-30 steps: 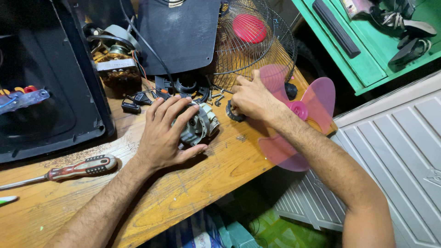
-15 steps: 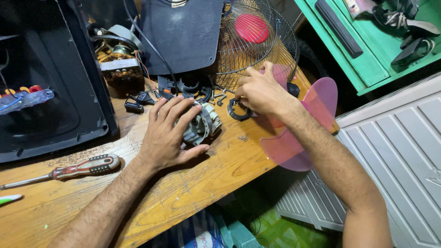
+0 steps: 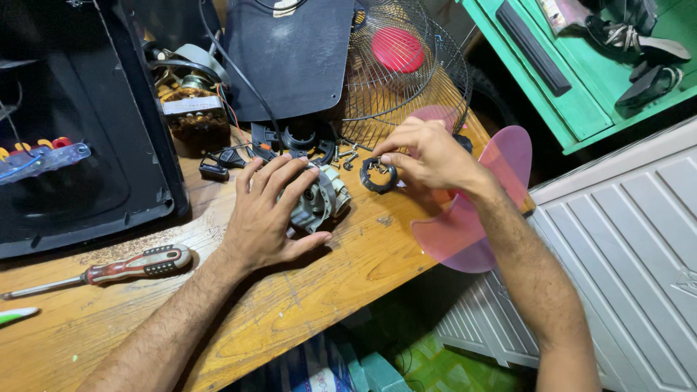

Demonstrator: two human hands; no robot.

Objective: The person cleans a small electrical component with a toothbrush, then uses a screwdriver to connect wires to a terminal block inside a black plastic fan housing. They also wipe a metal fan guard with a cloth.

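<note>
Pressing down on a small grey motor (image 3: 316, 203), the left hand (image 3: 268, 218) lies flat over it w/ fingers spread and curled round the casing, prob. to keep it from rolling on the wooden table (image 3: 290, 312). The motor sits near the table's middle, its shaft end facing right.

The right hand (image 3: 428, 156) hovers just beside it, thumb and forefinger pinched on a small black ring (image 3: 378, 175), other fingers loosely bent. The ring is held upright, close to the motor's right end and a bit above the tabletop, so its opening faces the motor, which reads as lining the 2 parts up.

Under the right wrist lies a see-through pink fan blade (image 3: 472, 218), half hanging off the table edge. Behind the hands: a round wire guard (image 3: 406, 80) w/ a red centre cap, leaning back, and a dark plastic housing (image 3: 294, 58) in front of it. A few loose screws (image 3: 347, 156) and black plastic bits lie between housing and motor, within easy reach. A 2nd motor w/ copper windings (image 3: 192, 109) sits further left, wires trailing.

A red-and-grey screwdriver (image 3: 116, 267) lies on the left part of the table, well apart from both hands. A black casing (image 3: 80, 145) fills the far left. A green bench (image 3: 581, 94) shows top right.
</note>
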